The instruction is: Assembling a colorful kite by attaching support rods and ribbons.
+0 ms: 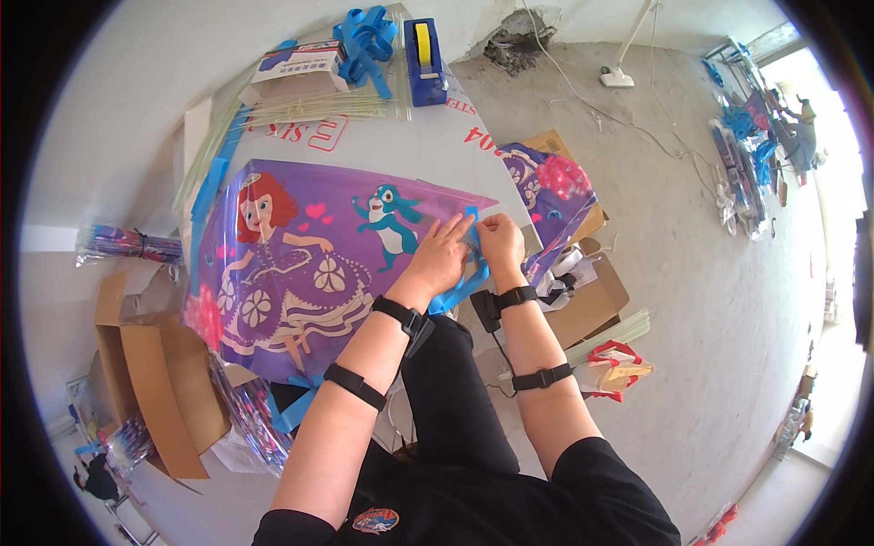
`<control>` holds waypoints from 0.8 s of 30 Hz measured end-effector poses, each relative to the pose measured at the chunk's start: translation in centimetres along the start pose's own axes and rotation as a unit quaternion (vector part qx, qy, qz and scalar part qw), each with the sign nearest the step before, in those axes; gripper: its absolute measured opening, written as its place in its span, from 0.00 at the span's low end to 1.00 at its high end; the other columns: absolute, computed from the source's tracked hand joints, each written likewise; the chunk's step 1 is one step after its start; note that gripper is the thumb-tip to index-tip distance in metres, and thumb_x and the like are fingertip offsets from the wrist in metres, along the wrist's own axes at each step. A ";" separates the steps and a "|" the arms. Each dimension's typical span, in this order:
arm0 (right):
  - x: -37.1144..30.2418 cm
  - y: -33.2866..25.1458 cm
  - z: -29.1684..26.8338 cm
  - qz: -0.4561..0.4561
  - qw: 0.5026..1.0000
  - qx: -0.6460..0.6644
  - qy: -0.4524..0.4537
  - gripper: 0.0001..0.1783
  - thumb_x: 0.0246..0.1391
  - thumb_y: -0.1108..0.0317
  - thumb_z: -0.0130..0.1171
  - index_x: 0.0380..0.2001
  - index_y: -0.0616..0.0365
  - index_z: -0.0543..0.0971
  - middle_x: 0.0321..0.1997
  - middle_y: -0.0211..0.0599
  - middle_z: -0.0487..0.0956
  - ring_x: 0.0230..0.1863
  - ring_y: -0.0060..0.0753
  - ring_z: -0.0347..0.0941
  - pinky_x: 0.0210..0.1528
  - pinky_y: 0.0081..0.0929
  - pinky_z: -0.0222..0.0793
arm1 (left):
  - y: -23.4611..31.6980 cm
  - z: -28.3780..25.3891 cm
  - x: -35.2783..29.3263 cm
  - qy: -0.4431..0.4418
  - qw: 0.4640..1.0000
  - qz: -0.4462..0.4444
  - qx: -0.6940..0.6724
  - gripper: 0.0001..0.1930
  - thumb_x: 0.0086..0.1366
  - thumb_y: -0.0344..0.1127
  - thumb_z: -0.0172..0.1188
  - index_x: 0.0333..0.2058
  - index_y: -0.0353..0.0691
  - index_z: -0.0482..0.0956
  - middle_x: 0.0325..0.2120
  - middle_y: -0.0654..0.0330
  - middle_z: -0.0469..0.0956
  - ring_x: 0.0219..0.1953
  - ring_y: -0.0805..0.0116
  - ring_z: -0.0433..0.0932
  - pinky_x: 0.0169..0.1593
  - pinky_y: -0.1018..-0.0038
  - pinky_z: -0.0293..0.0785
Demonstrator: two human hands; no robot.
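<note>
A purple plastic kite sheet (350, 264), printed with a red-haired cartoon princess and a teal rabbit, lies spread over the work surface. Near its right corner my left hand (440, 255) rests flat, fingers stretched toward a strip of blue ribbon (471, 217). My right hand (502, 244) is closed just right of it, fingertips pinched at the ribbon's edge; the exact grip is partly hidden. From between my hands the ribbon hangs down below my left wrist.
Beyond the sheet stand a blue tape dispenser (425, 64), a heap of blue ribbon (367, 41), a small carton (300, 71) and thin pale rods (319, 109). Open cardboard boxes (150, 382) sit on the floor at left. Another printed purple sheet (551, 196) lies at right.
</note>
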State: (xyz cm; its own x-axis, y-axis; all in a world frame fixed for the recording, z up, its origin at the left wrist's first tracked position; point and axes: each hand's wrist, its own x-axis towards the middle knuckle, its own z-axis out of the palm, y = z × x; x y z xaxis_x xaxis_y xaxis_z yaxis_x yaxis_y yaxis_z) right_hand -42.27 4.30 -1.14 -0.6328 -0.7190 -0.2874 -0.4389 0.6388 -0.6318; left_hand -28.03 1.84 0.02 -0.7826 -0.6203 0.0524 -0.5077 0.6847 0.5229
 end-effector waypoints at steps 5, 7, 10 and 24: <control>0.1 -0.2 0.0 -0.014 1.000 -0.014 -0.009 0.11 0.46 0.59 0.62 0.29 0.53 0.79 0.29 0.36 0.81 0.36 0.41 0.77 0.38 0.36 0.71 | -0.5 1.2 0.5 -0.021 0.999 -0.020 0.046 0.10 0.57 0.34 0.52 0.31 0.36 0.81 0.61 0.58 0.61 0.64 0.58 0.56 0.63 0.53 0.54; 0.0 -0.2 0.0 -0.014 1.000 -0.015 0.003 0.11 0.46 0.59 0.62 0.29 0.54 0.79 0.29 0.36 0.81 0.36 0.42 0.77 0.38 0.36 0.71 | -0.4 1.5 0.5 -0.027 0.998 -0.028 0.054 0.11 0.57 0.34 0.52 0.31 0.36 0.81 0.61 0.58 0.62 0.64 0.58 0.56 0.63 0.53 0.54; 0.2 -0.3 -0.2 -0.024 1.000 -0.012 0.006 0.11 0.47 0.59 0.62 0.28 0.54 0.79 0.28 0.37 0.81 0.35 0.43 0.77 0.37 0.36 0.71 | -0.3 1.8 0.6 -0.018 0.997 -0.036 0.061 0.11 0.58 0.34 0.51 0.32 0.36 0.81 0.61 0.59 0.61 0.64 0.58 0.56 0.63 0.53 0.53; 0.3 1.2 -0.9 -0.230 0.972 -0.036 0.010 0.11 0.53 0.64 0.55 0.40 0.43 0.81 0.29 0.38 0.75 0.32 0.44 0.75 0.34 0.38 0.71 | 0.6 3.0 0.7 0.005 0.997 -0.065 0.047 0.10 0.57 0.32 0.52 0.30 0.33 0.80 0.61 0.55 0.60 0.65 0.53 0.53 0.62 0.45 0.51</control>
State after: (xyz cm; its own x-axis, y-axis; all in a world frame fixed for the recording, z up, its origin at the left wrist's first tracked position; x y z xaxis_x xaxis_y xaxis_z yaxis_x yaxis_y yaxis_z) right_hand -43.58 5.16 -1.33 -0.3709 -0.9282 0.0280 -0.7217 0.2692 -0.6378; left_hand -29.90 2.95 -2.16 -0.7046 -0.7096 -0.0014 -0.6361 0.6307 0.4445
